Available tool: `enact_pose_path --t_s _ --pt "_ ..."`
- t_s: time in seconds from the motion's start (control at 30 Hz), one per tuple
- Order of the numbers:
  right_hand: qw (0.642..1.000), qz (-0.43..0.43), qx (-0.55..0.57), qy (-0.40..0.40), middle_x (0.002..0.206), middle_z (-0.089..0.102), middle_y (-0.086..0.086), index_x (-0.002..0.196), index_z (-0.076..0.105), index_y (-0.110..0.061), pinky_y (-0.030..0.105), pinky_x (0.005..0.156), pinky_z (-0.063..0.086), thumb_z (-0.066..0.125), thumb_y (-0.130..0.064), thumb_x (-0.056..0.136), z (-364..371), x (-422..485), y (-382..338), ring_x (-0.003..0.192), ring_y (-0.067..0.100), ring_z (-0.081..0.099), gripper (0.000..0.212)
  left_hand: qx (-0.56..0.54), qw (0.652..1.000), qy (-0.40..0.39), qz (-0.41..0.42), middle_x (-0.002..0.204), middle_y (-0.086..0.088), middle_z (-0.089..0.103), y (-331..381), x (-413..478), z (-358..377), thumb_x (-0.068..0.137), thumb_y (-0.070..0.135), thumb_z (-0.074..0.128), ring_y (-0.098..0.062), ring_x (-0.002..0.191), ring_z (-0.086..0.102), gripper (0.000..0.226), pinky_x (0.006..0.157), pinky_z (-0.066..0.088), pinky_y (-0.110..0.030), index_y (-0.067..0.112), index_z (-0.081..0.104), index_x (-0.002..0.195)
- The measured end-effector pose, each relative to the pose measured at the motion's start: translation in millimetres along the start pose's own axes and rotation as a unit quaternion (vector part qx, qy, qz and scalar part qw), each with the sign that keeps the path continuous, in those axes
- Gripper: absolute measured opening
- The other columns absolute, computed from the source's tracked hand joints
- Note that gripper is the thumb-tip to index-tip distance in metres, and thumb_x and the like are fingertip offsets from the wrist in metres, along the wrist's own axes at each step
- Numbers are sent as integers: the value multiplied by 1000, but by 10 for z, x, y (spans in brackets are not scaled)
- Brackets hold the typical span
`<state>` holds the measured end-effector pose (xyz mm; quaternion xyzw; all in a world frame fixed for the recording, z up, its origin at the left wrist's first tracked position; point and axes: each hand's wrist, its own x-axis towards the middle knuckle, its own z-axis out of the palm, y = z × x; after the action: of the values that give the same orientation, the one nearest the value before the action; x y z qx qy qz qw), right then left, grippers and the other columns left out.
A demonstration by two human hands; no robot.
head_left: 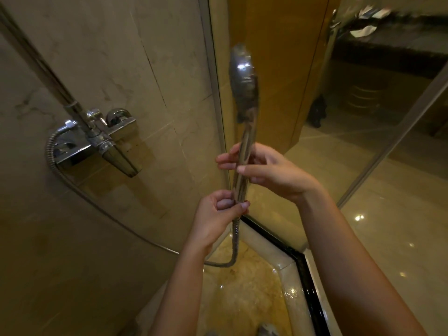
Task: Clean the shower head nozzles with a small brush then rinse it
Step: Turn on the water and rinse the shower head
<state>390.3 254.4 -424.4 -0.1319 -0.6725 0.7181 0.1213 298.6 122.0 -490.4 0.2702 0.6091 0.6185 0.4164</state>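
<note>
A chrome hand-held shower head (pixel 243 78) points upward in the middle of the head view, its round face seen edge-on and blurred. My right hand (pixel 264 172) grips the middle of its long handle (pixel 243 151). My left hand (pixel 217 214) is closed around the handle's lower end, where the ribbed metal hose (pixel 234 243) joins it. The hose loops down and runs left to the wall mixer (pixel 97 139). No brush is visible in either hand.
Beige marble wall tiles (pixel 121 57) fill the left side, with a riser pipe above the mixer. A glass shower partition (pixel 278 69) stands right behind the shower head. A black-edged threshold (pixel 298 260) borders the wet shower floor. A dark counter lies beyond the glass.
</note>
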Motion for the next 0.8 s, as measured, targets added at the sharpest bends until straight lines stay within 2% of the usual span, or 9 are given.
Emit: enact_pose_path --t_s 0.1,0.23,0.4,0.5,0.57,0.6,0.67,0.73,0.8 --pt "998 3 -46 -43 126 61 16 130 45 5 31 95 51 50 13 89 -67 -2 11 116 22 61 43 -18 1000 11 -10 70 -3 72 -40 -18 -5 77 -5 66 -10 61 68 19 62 54 -19 6 63 92" --pt "999 -9 -52 9 111 68 14 123 48 7 26 85 55 60 10 85 -43 12 48 103 20 68 40 -20 1000 10 -14 71 -6 70 -46 -23 -2 77 -5 66 -10 59 67 18 62 55 -20 3 62 93" --pt "995 -17 -69 73 97 66 6 116 48 0 21 75 56 73 6 74 14 27 46 91 13 70 49 -4 1000 9 -8 68 -2 71 -43 -20 -57 77 -4 68 -10 62 68 19 63 54 -20 4 63 93" --pt "981 -16 -125 145 90 55 -7 108 47 -14 10 64 48 82 -11 71 84 80 87 74 0 62 51 2 1000 5 -7 69 -2 70 -27 -17 -58 78 -2 68 -11 63 68 16 64 53 -19 6 62 90" --pt "962 -24 -188 195 84 48 -7 96 47 -17 11 60 42 84 -24 70 134 120 133 69 2 49 46 -1 1000 5 -8 66 -1 70 -25 -16 -42 78 -3 67 -11 62 68 16 65 54 -20 8 61 88" --pt "958 -34 -200 201 84 49 -5 96 48 -18 14 62 43 83 -27 70 156 127 148 71 5 48 44 -3 1000 7 -9 63 0 70 -32 -12 -37 78 -3 67 -10 62 68 16 65 54 -20 9 61 88" --pt "970 -39 -180 159 95 58 1 111 51 -15 27 76 51 80 -26 75 135 121 156 84 16 58 47 -6 1000 14 -11 63 0 70 -43 -7 -42 77 -3 68 -11 62 68 18 64 54 -20 9 61 88" --pt "992 -10 -110 63 112 63 7 127 47 -8 27 86 53 71 -10 82 53 59 79 102 20 64 50 -6 1000 19 -8 68 -3 71 -54 -14 -74 77 -3 69 -12 62 68 18 62 53 -20 10 61 86" --pt "997 22 -75 -27 121 62 11 132 43 -1 24 90 53 61 6 85 -37 1 -5 109 18 65 51 -4 1000 19 -8 69 -3 72 -68 -39 -98 76 -4 68 -11 62 68 18 62 53 -19 10 63 86"
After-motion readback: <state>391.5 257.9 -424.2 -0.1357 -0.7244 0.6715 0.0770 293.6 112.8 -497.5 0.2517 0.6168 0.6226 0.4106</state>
